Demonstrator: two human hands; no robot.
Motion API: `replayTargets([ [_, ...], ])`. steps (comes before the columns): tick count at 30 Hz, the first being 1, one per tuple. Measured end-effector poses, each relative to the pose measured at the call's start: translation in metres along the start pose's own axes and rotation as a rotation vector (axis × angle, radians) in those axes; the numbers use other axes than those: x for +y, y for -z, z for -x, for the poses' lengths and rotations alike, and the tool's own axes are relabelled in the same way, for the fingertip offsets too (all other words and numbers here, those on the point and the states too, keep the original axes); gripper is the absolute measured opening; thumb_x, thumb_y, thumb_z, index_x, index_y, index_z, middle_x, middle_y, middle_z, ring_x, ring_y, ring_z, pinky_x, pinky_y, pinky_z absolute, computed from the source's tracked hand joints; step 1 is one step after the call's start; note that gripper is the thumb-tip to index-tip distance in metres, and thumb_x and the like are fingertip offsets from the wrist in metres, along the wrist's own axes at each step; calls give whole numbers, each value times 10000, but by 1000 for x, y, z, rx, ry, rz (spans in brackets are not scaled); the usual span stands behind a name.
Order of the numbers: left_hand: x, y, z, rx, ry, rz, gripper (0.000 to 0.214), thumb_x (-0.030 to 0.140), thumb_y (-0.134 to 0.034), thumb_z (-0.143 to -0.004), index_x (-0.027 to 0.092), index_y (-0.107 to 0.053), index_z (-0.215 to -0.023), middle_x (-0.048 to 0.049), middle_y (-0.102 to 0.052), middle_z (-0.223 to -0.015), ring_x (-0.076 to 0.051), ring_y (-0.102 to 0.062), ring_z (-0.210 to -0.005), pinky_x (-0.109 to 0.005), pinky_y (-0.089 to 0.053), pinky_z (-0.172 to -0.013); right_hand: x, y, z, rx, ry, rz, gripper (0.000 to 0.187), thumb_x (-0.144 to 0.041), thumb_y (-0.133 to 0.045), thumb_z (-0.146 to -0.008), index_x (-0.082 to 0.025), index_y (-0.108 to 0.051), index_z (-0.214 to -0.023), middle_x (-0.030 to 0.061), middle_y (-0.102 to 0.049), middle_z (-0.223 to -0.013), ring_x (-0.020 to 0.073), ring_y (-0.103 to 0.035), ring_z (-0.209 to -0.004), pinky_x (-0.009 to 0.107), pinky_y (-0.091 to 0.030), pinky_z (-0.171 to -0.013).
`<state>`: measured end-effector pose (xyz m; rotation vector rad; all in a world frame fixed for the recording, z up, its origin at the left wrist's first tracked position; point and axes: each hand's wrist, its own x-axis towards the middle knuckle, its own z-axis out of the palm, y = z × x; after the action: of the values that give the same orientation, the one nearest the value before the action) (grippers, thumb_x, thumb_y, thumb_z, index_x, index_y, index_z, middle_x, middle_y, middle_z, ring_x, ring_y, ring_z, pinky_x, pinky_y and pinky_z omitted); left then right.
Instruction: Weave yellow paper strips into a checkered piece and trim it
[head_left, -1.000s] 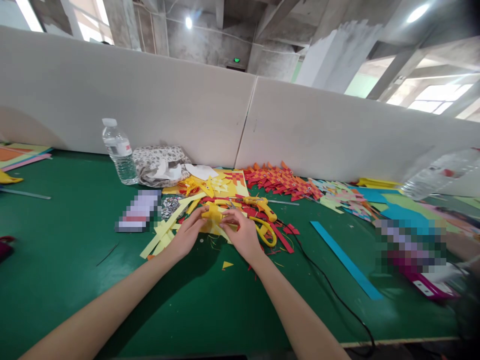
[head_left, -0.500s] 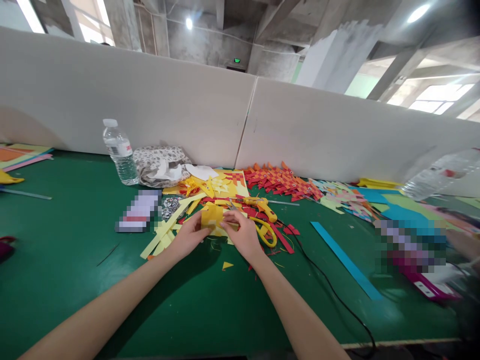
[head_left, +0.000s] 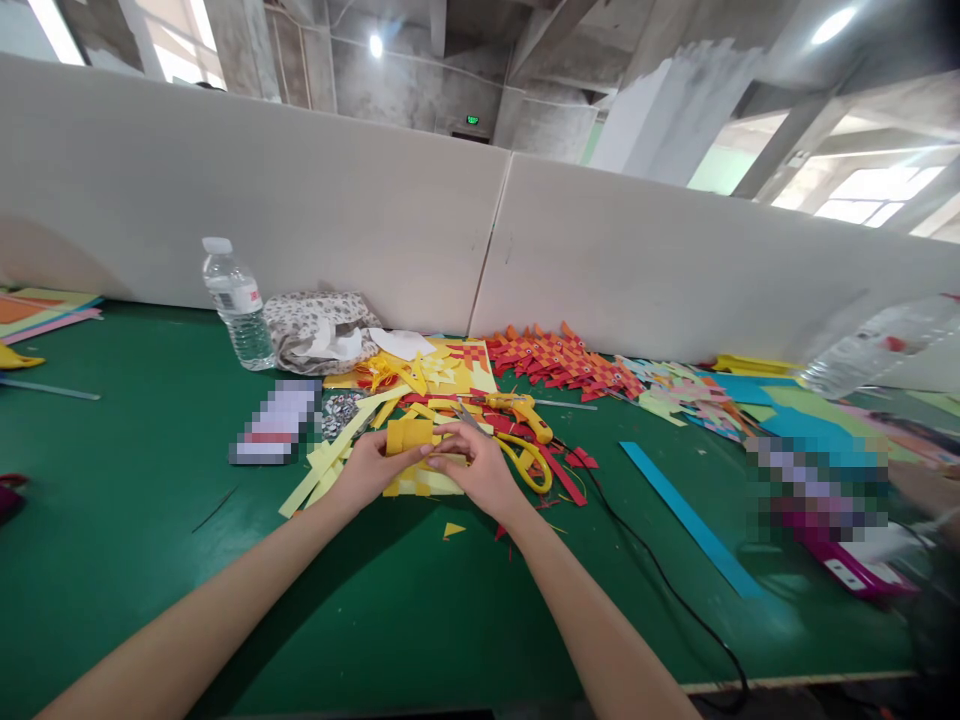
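Note:
My left hand (head_left: 367,470) and my right hand (head_left: 480,470) meet over a heap of paper strips on the green table (head_left: 150,520). Both pinch a woven piece of yellow and orange paper strips (head_left: 409,440); the left thumb presses folded orange strips upward while the right fingers close on the piece's right edge. Pale yellow strips (head_left: 330,460) lie fanned out under and left of my left hand. Yellow-handled scissors (head_left: 525,440) rest just right of my right hand among red strips (head_left: 562,475).
A water bottle (head_left: 236,305) and a crumpled patterned cloth (head_left: 319,330) stand at the back by the white partition. Finished red and orange woven pieces (head_left: 562,360) lie behind right. A blue strip (head_left: 690,520), a black cable (head_left: 660,580) and another bottle (head_left: 877,350) are to the right.
The woven yellow piece has been turned and lifted; orange strips now stand folded up under my left thumb. Both hands stayed in place over the heap.

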<state>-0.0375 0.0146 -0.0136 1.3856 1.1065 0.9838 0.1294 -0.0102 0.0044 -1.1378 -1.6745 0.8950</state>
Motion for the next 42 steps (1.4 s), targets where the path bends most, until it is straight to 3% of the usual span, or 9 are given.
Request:
replayTargets([
  [7, 8, -1, 3, -15, 49, 168, 428, 418, -699, -600, 161, -651, -938, -56, -682, -896, -218, -615, -776, -280, -467, -642, -2, 3, -1, 91, 17, 77, 281, -258, -621, -711, -200, -567, -981, 21, -670, -775, 172, -647, -771, 307, -502, -709],
  [11, 7, 1, -1, -18, 95, 357, 283, 285, -595, -642, 155, -640, -889, -41, -676, -877, -208, -607, -812, -286, -465, -699, 1, 4, -2, 124, 30, 144, 244, -230, -619, -704, -207, -575, -943, 17, -668, -764, 173, -650, -782, 314, -501, -741],
  [14, 6, 3, -4, -96, 98, 494, 344, 222, -493, -619, 129, -624, -923, -56, -676, -882, -214, -609, -830, -303, -456, -733, 3, 4, -2, 132, 39, 191, 235, -211, -621, -698, -208, -577, -929, 12, -670, -746, 167, -651, -769, 311, -495, -759],
  [17, 5, 4, -7, -68, 147, 560, 373, 204, -469, -622, 113, -590, -962, -70, -675, -879, -204, -620, -788, -299, -455, -706, 4, 4, -2, 142, 52, 209, 241, -195, -618, -695, -208, -573, -932, 8, -674, -742, 162, -652, -764, 306, -491, -769],
  [21, 3, 3, -8, -20, 201, 553, 388, 191, -496, -639, 130, -555, -1017, -66, -676, -876, -191, -630, -779, -291, -457, -710, 9, 4, -3, 144, 65, 238, 234, -198, -614, -689, -210, -577, -919, 13, -668, -748, 171, -649, -760, 326, -498, -771],
  [30, 0, 1, -6, -109, 147, 505, 274, 206, -525, -652, 147, -576, -914, -65, -664, -933, -181, -623, -781, -263, -446, -683, 3, 4, -1, 158, 87, 296, 207, -308, -637, -669, -203, -530, -812, 23, -634, -773, 171, -620, -729, 304, -506, -684],
  [34, 2, 1, -3, -159, 139, 476, 217, 232, -538, -667, 151, -596, -860, -49, -663, -881, -166, -619, -730, -252, -437, -660, 2, 3, 0, 173, 62, 213, 290, -323, -651, -654, -208, -486, -863, 19, -639, -779, 179, -628, -747, 309, -513, -685],
  [42, 3, -2, -1, -131, 169, 489, 230, 281, -597, -672, 146, -619, -856, -59, -675, -857, -183, -625, -761, -261, -440, -676, 2, 3, -2, 205, 34, 90, 283, -233, -625, -657, -215, -446, -875, 18, -645, -789, 176, -643, -714, 311, -523, -678],
])
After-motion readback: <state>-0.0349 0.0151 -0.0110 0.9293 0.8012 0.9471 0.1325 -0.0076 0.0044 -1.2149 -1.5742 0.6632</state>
